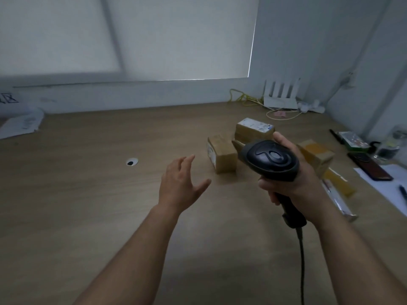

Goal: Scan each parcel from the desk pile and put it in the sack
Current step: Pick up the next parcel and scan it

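My left hand hovers over the desk, fingers straight and spread wide, thumb out toward 2 o'clock. It holds nothing, and its fingertips point to 1 o'clock at the nearest parcel without touching it.

My right hand grips the scanner. The fingers are curled round the black handle and the thumb lies up along the far side of the head. The scanner is just right of centre, lifted off the desk. Its nose points to about 10 o'clock, toward the nearest parcel. The handle's long axis runs from 11 down to 5 o'clock. The cable leaves the butt and drops toward 6 o'clock, out of the bottom edge.

The nearest parcel lies on the desk with its long axis from 11 to 5 o'clock. A labelled parcel sits at the scanner's 12 o'clock, partly behind my thumb. Another parcel shows at my right hand's 3 o'clock, and a flat parcel stretches from it toward 5 o'clock. A router stands in the corner at 1 o'clock.
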Motion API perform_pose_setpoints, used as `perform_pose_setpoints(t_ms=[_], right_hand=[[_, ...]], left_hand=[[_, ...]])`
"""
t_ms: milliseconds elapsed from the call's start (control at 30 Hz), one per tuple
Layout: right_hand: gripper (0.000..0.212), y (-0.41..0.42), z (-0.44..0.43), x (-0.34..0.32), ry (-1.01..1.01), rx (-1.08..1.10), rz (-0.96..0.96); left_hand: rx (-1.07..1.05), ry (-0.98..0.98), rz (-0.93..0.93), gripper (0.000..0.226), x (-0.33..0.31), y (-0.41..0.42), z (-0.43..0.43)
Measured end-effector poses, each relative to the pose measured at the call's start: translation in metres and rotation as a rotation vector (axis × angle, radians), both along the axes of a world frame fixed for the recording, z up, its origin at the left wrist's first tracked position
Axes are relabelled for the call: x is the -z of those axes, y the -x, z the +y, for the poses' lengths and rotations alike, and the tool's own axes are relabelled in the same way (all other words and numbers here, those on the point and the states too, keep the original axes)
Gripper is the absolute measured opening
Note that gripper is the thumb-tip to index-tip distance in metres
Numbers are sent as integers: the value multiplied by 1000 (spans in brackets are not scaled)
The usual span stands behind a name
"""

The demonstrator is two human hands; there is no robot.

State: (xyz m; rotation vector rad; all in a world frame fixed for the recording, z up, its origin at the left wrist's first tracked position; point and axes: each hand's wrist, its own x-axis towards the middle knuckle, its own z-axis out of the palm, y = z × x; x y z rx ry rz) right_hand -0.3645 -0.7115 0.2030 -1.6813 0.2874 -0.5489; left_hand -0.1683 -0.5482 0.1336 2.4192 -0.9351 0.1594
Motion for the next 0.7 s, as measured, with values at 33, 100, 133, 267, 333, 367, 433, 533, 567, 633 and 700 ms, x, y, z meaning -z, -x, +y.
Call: perform_pose_setpoints(t_ms=[33,100,133,267,333,367,433,533,567,633,700], right_hand=[[97,-6,-9,0,-11,0,-11],[97,-16,-27,4,-22,7,-22],[97,-20,-38,7,-21,11,-21],[95,-34,-75,17,-52,9,-1],[93,-40,-94,23,-72,4,-11],[93,-44,-105,26,-86,-3,-17],[92,-52,-129,33,-117,-24,-22],[90,-64,-161,44,-137,-37,-20],[90,-68,-171,48,-144,-30,-24],[89,-78,-188,57,-170,-21,-16],[91,-86,-204,67,-199,-37,21]], left_hand=[[6,-11,-1,82,-1,-7,-8],[20,-37,-3,82,-3,-19,-26],[28,-53,0,82,-4,-23,-36],[38,-121,47,84,-2,-35,-76],[41,-149,65,84,1,-39,-98],[39,-166,73,84,2,-41,-109],[22,-194,86,84,6,-46,-133],[-9,-230,113,83,13,-54,-168],[-27,-246,119,83,17,-58,-180],[-78,-285,130,83,24,-67,-205],[-163,-330,133,84,32,-73,-227]])
